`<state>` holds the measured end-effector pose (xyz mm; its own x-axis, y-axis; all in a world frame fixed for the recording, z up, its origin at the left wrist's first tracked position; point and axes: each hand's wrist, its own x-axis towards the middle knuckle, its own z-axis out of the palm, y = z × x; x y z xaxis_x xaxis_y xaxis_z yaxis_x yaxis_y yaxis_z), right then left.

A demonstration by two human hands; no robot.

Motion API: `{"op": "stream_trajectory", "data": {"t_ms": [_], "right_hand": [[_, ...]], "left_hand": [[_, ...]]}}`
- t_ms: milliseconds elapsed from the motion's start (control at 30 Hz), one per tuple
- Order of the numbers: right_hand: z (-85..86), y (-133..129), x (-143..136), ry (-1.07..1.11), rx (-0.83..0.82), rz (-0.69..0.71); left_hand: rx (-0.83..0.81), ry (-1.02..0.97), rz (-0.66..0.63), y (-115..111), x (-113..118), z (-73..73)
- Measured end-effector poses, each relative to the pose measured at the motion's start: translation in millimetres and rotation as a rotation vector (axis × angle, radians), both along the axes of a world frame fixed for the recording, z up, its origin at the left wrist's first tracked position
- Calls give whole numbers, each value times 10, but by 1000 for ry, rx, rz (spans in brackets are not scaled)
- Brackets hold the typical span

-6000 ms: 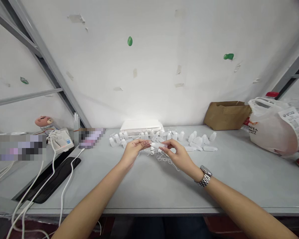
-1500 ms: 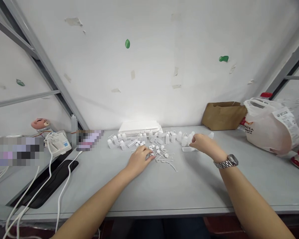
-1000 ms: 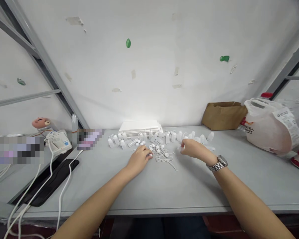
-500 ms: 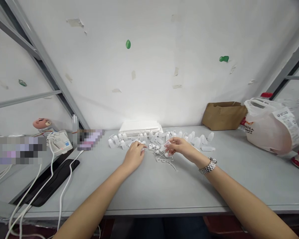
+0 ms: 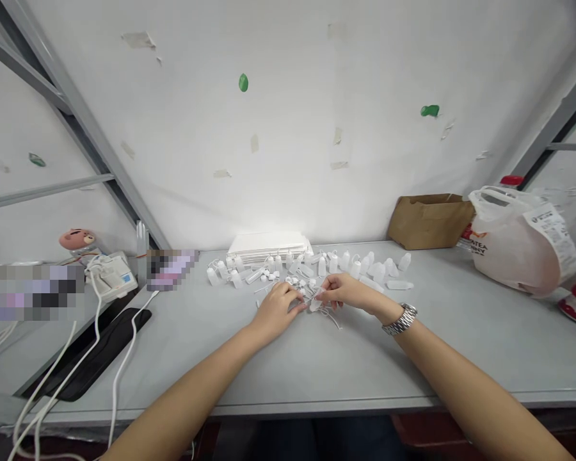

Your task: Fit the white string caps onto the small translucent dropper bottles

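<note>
My right hand pinches a small translucent plastic squeeze bottle, tilted downward at the middle of the desk. Just left of it is my left hand, its thumb and fingers drawn together close to the bottle. Anything between those left fingertips is too small to make out. Small white caps lie beyond my hands, and thin white cords are tangled beneath the bottle. Behind them spread several more squeeze bottles, some upright and capped, others lying on their sides.
A stack of white sheets or flat boxes rests against the wall. To the right stand an open cardboard box and a plastic carrier bag. On the left are a blurred-out phone-like object, white cables and a black mat.
My left hand has moved right, away from the caps and up to the bottle. My right hand has lowered slightly, and the bottle has come down with it.
</note>
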<state>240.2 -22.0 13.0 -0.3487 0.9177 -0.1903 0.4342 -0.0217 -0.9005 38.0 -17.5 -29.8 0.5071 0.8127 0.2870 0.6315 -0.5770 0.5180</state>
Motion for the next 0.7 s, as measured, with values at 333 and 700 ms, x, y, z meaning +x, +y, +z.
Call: {"op": "stream_trajectory", "data": {"t_ms": [333, 700], "right_hand": [[66, 10, -61, 209, 126, -177], [24, -49, -150, 381, 182, -56]], "left_hand": [[-165, -194, 110, 30, -15, 45], [-713, -820, 206, 92, -81, 162]]}}
